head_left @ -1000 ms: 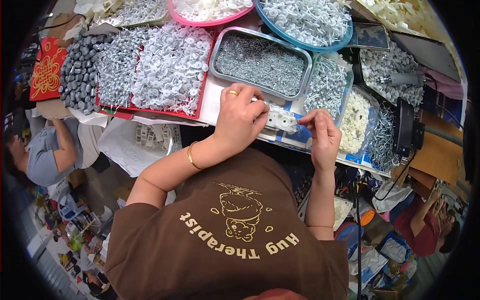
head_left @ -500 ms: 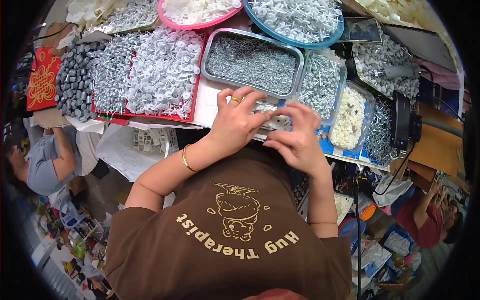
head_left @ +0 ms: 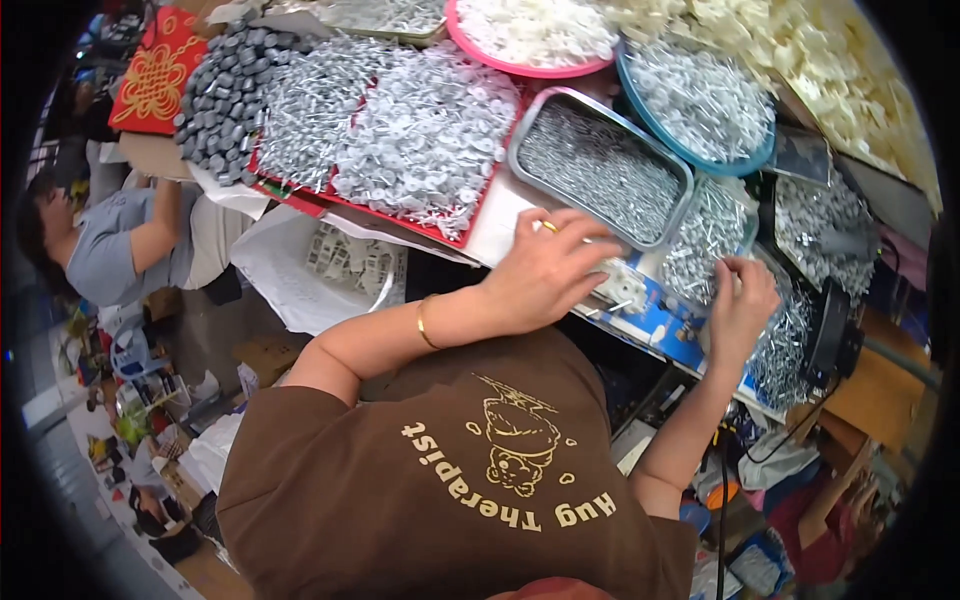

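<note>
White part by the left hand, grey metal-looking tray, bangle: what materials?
White part: probably plastic, fairly matte; even white, though blurred.
Grey tray: likely steel, satin; rim catches light.
Bangle: polished, gold-coloured metal by its glint; solid or plated unclear.

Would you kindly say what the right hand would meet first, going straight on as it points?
The right hand would probably meet the heaped silvery fasteners directly ahead, though depth is unclear.

The left forearm (head_left: 390, 335) slants toward 2 o'clock, bent at the elbow; the left hand (head_left: 535, 278) lies back upward, fingers curved toward 2 o'clock. The right forearm (head_left: 690, 430) points toward 1 o'clock, the right hand (head_left: 742, 308) well apart at the left's 3 o'clock, fingers curled.
</note>
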Demonstrator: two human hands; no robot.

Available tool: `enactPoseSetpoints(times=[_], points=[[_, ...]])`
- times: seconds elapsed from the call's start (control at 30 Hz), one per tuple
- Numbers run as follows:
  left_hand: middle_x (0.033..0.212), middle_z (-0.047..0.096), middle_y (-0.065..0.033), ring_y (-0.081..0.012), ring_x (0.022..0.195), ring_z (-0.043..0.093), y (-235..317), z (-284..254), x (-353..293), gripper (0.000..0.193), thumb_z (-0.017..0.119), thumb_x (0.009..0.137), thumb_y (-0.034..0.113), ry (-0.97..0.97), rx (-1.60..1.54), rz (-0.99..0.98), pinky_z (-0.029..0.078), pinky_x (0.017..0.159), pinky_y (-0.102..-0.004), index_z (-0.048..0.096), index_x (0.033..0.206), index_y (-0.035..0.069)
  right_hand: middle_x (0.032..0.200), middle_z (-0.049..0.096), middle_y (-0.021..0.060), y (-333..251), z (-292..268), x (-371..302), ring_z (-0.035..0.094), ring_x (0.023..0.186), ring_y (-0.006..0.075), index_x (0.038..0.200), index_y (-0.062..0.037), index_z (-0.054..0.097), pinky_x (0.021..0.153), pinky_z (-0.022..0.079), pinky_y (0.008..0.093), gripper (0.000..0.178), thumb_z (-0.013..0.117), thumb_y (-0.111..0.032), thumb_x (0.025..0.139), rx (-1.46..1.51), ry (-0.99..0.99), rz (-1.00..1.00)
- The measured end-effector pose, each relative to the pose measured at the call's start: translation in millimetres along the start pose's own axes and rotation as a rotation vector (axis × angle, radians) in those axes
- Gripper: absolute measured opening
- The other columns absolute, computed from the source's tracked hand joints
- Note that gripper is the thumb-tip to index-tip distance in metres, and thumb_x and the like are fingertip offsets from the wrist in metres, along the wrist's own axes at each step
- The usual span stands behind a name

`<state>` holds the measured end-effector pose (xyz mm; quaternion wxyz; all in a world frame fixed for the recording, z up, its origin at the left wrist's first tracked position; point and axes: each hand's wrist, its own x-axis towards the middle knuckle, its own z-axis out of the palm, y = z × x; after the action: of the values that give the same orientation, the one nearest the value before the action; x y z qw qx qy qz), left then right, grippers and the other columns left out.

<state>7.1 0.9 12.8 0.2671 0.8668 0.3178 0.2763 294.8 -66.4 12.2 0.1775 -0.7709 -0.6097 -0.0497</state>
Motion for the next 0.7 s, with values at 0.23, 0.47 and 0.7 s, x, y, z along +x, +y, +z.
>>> enactPoseSetpoints(times=[0.23,0.47,0.7], points=[[0.101,0.063,-0.0045,-0.0256,0.105,0.056,-104,-118,25,0.011,0.078,0.078,0.024,0.332,0.816,-0.389,0.031,0.094,-0.0476,0.075,0.084,0.016,0.089,0.069,0.0081,-17,-7,-7,0.063,0.080,0.0163,0.090,0.0002,0.062,0.077,0.049,0.0305,0.008,0.068,-0.005,0.092,0.466,-0.048,0.226],[0.093,0.066,-0.0078,-0.0270,0.099,0.059,-149,-122,20,0.011,0.074,0.077,0.023,0.278,0.833,-0.457,0.033,0.092,-0.0460,0.073,0.077,0.012,0.098,0.070,0.0090,-67,-27,-8,0.067,0.089,0.0126,0.113,0.0028,0.065,0.081,0.052,0.0254,0.021,0.066,0.005,0.092,0.859,-0.088,0.246],[0.082,0.069,-0.0100,-0.0267,0.077,0.068,-117,-111,28,0.006,0.065,0.088,0.009,0.575,0.202,-0.370,0.049,0.075,-0.0382,0.065,0.087,0.003,0.100,0.072,0.0137,-96,-8,-25,0.068,0.094,0.0228,0.092,0.0023,0.062,0.084,0.051,0.0326,0.007,0.067,0.002,0.088,0.763,-0.174,0.033]])
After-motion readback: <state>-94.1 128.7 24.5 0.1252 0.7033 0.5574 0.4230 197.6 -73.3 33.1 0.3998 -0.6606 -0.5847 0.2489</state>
